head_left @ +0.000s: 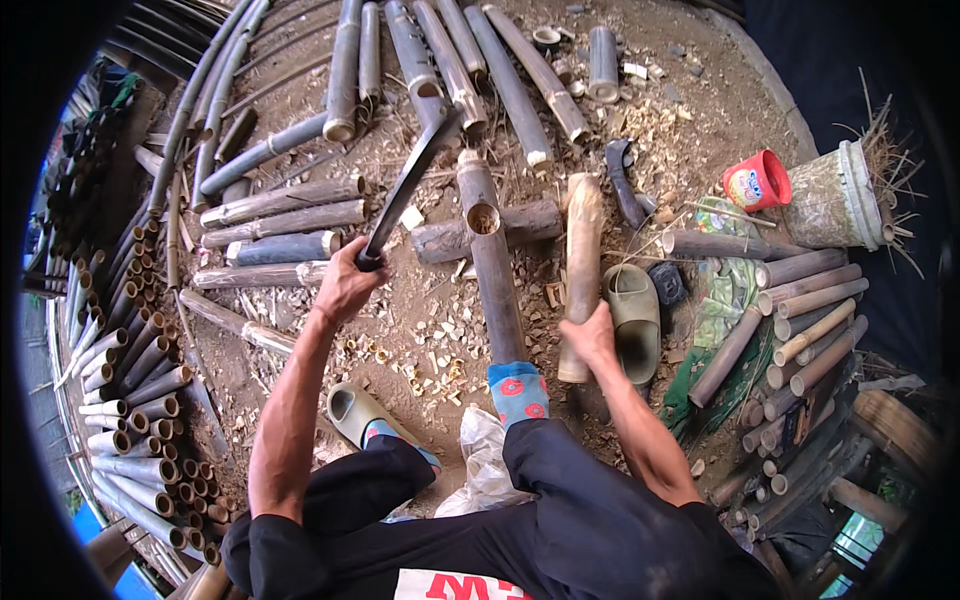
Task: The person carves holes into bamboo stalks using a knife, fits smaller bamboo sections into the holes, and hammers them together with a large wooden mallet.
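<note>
My left hand [350, 282] is closed round the handle of a machete [408, 185], its dark blade slanting up and to the right. In my right hand [592, 338] is the lower part of a thick, pale wooden club [583, 235], held roughly upright in the picture. Between the two hands a bamboo tube [492, 280] lies across a short log [441, 242]. A cut opening shows in the tube's upper side. My foot in a blue patterned sock [519, 390] presses on the tube's near end.
Bamboo tubes [290, 210] lie at left and far side, with a stack [140, 400] farther left and another pile [815, 320] at right. A loose slipper [634, 325], a dark curved tool [624, 185], a red container [757, 182] and a dirty bucket [825, 195] stand or lie at right. Chips cover the ground.
</note>
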### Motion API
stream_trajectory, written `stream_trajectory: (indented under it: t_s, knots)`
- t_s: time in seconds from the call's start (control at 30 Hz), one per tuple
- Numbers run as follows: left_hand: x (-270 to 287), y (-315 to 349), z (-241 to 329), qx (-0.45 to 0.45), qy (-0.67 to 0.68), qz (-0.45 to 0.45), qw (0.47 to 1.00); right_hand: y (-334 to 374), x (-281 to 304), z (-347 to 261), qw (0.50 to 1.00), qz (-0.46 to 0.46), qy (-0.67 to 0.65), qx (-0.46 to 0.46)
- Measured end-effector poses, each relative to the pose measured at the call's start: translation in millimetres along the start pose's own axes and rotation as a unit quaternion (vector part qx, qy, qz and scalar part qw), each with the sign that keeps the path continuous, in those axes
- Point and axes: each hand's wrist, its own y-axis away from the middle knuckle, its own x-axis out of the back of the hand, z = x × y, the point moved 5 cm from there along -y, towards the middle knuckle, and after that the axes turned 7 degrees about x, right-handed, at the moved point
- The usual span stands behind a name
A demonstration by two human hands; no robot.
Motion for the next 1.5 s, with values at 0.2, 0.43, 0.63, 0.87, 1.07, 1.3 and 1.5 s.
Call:
stream_trajectory:
  t_s: [0.2, 0.43, 0.63, 0.87, 1.07, 1.3, 1.5]
  knots:
    - [-23.6, -10.2, -23.9, 0.069, -0.308, -0.077, 0.946, 41.1, 106.9, -38.9, 0.933, -0.053, -0.321, 0.152]
    - [-35.7, -7.5, -43.3, 0.074, -0.386, -0.146, 0.908, 43.4, 195.6, -127.3, 0.876, -0.155, -0.4, 0.221]
    - [-35.0, -4.5, -49.4, 0.054, -0.423, -0.134, 0.894, 48.9, 189.8, -161.1, 0.891, -0.137, -0.341, 0.266]
    - [-34.7, 1.1, -53.7, 0.06, -0.418, -0.132, 0.897, 55.3, 162.1, -173.1, 0.892, -0.2, -0.309, 0.263]
    - [-41.0, 1.3, -59.9, 0.056, -0.422, -0.127, 0.896, 59.5, 120.8, -157.1, 0.945, -0.102, -0.109, 0.291]
    - [-42.7, -7.3, -69.9, 0.072, -0.425, -0.16, 0.888, 31.0, 103.2, -168.5, 0.919, -0.1, 0.126, 0.359]
    - [-49.8, -16.2, -58.2, 0.066, -0.43, -0.177, 0.883, 40.5, 100.3, -131.6, 0.928, -0.091, -0.013, 0.36]
